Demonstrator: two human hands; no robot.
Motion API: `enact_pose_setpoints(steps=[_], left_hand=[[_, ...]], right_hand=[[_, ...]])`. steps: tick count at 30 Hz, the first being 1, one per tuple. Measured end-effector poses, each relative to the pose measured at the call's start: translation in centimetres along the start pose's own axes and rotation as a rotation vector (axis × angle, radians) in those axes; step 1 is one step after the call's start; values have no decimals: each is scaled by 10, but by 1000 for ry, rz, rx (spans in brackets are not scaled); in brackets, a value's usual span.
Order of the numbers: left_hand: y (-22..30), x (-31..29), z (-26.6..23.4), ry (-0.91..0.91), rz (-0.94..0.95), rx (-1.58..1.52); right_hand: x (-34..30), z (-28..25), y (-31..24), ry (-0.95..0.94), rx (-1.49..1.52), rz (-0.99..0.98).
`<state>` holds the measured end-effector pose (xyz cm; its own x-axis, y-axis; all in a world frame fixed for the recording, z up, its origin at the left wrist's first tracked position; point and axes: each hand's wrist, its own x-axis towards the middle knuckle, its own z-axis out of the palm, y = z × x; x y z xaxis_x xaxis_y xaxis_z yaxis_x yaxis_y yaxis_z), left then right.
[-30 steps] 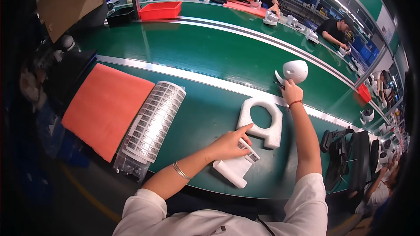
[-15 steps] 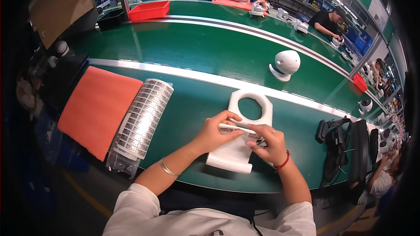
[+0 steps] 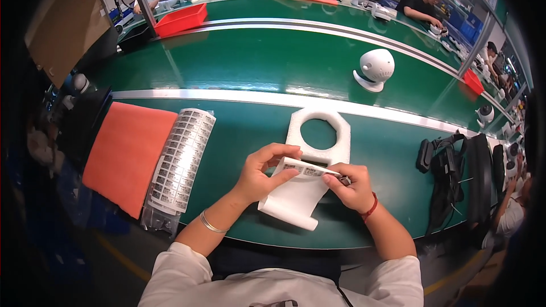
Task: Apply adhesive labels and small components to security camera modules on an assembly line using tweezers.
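Between my hands is a strip of white backing paper [image 3: 296,196], with small printed labels [image 3: 309,171] along its raised far edge and its near end curled into a roll. My left hand [image 3: 264,173] pinches the strip's left side, thumb over the labels. At the right end of the label row, my right hand [image 3: 351,189] is closed, thumb and fingers on the edge. A small dark and metallic thing shows by its fingers, too little to name. Just beyond, a white foam block [image 3: 343,136] with a round hole lies on the green table, partly hidden by hands and strip.
Left lie an orange foam sheet [image 3: 128,153] and a sheet of silvery labels [image 3: 185,156] on a plastic bag. A white camera-like device [image 3: 376,68] stands on the green belt [image 3: 244,59]. Black straps [image 3: 446,176] lie right. Co-workers sit across, near a red bin [image 3: 182,20].
My hands and the strip have shifted slightly left, and the strip's far edge is tipped so more labels show. Across the belt, a co-worker's arm now stretches out holding a white device.
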<state>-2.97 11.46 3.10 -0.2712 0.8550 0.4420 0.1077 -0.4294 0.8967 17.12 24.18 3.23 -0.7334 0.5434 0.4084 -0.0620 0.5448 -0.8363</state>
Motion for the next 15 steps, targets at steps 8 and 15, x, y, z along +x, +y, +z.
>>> enact_pose_setpoints(steps=[8,15], left_hand=[[0,-3,5,-46,46,138],[-4,-4,6,0,-28,223]], right_hand=[[1,-3,-1,-10,-4,-4],[5,-5,-11,-9,-238,-164]])
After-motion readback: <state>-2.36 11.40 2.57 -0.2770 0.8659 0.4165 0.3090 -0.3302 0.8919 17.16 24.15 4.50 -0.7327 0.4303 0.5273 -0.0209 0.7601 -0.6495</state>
